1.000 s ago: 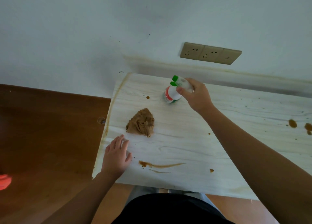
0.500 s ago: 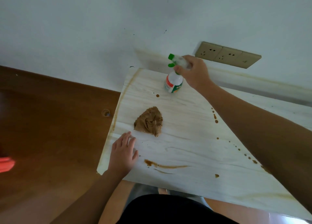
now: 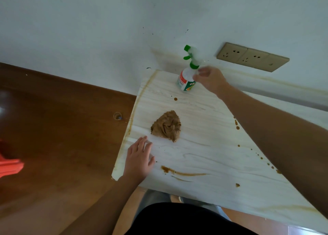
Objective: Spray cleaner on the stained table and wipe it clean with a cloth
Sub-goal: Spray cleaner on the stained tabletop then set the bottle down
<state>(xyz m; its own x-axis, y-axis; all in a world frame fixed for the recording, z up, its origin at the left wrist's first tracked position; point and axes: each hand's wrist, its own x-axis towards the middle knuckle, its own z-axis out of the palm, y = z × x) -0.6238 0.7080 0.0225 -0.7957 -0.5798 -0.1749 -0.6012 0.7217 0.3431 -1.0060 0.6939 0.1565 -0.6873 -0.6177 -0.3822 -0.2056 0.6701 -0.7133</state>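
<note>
A white spray bottle point(image 3: 186, 78) with a green trigger head stands upright at the far left corner of the pale wood-grain table point(image 3: 204, 146). My right hand point(image 3: 208, 79) is just to its right, blurred, fingers loose and off the trigger head. A crumpled brown cloth point(image 3: 166, 126) lies in the left-middle of the table. My left hand point(image 3: 140, 158) rests flat and spread near the table's left front corner, a little short of the cloth. A brown streak stain point(image 3: 182, 172) runs near the front edge, and small brown spots point(image 3: 237, 124) dot the area beside my right arm.
A white wall with a beige socket strip point(image 3: 252, 56) stands right behind the table. A brown wooden floor point(image 3: 53, 128) lies to the left, with a red object point(image 3: 8, 165) at the frame's left edge. My dark-clothed lap is below the front edge.
My right hand carried the spray bottle to the far corner, set it upright and came off its head. The view shifted left. My left hand stayed flat.
</note>
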